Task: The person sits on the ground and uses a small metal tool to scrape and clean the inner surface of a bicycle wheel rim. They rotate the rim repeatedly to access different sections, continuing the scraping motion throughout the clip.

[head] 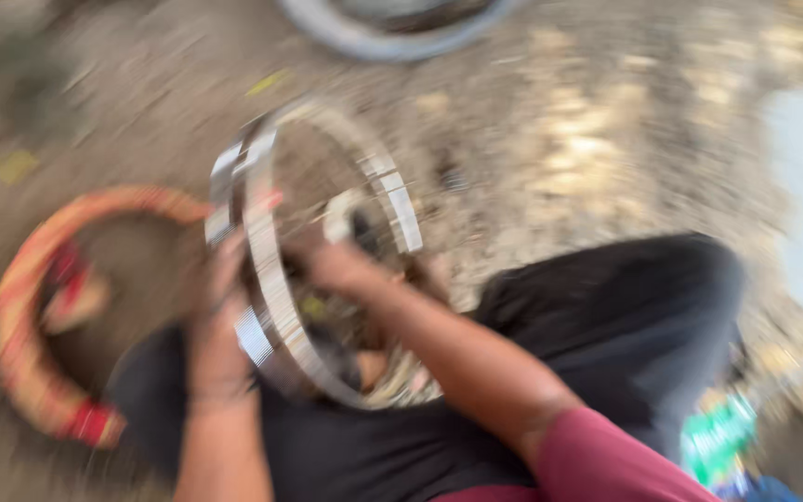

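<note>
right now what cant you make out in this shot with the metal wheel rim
- Right hand, head view: motion blur hides the fingers, so whether its grip is closed or what it touches inside the metal wheel rim is unclear.
- Rim's spokes and hub: smeared by blur.
- Another wheel: cut off by the top edge.
- Green packet: blurred, kind unreadable.
- Orange tyre: detail lost to blur.
</note>
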